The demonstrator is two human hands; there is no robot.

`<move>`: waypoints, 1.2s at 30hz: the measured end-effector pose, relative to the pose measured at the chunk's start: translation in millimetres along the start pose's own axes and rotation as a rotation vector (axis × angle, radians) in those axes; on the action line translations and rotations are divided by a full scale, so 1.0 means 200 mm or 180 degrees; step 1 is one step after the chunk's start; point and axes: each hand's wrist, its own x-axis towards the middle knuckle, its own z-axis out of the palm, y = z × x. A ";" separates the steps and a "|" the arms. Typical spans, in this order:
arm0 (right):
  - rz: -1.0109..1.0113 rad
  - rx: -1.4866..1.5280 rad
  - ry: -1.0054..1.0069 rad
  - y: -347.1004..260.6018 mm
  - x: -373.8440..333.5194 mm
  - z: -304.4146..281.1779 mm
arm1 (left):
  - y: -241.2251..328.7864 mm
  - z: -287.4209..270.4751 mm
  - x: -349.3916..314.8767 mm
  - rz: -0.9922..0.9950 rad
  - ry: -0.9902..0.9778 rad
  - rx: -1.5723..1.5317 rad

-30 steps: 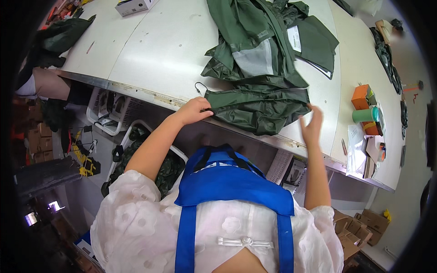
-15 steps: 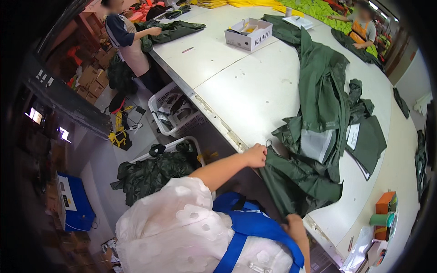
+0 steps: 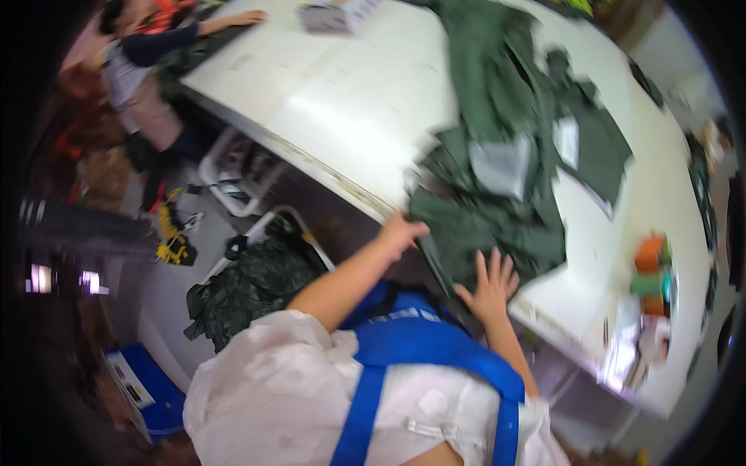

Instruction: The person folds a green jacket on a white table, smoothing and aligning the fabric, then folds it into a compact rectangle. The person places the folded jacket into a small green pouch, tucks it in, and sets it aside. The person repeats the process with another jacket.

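A dark green garment point(image 3: 497, 85) of thin, shiny cloth lies in folds over the table's near edge, with a light grey panel point(image 3: 501, 167) showing on it. At its near left corner, my left hand point(image 3: 399, 235) has its fingers closed on the garment's edge. My right hand point(image 3: 491, 289) lies flat with spread fingers on the garment's near part, to the right of my left hand. Beside the garment on the right are flat dark green pieces point(image 3: 602, 151) with a white paper point(image 3: 566, 143) on them.
The white table point(image 3: 334, 116) fills the middle. A white box point(image 3: 334, 15) stands at its far side. Below the left edge are a basket of dark green cloth point(image 3: 256, 279) and another white basket point(image 3: 233, 175). Another person point(image 3: 148, 70) stands far left. A green spool point(image 3: 646, 284) sits right.
My right hand has moved up from the near edge and now spreads on the garment. My left hand stays at the corner. The view has shifted, and the other person's arm now reaches over the table.
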 end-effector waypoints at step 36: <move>-0.0578 0.0760 -0.0160 0.12 0.30 -0.08 | 0.00 0.38 0.13 0.1469 -0.1076 0.1485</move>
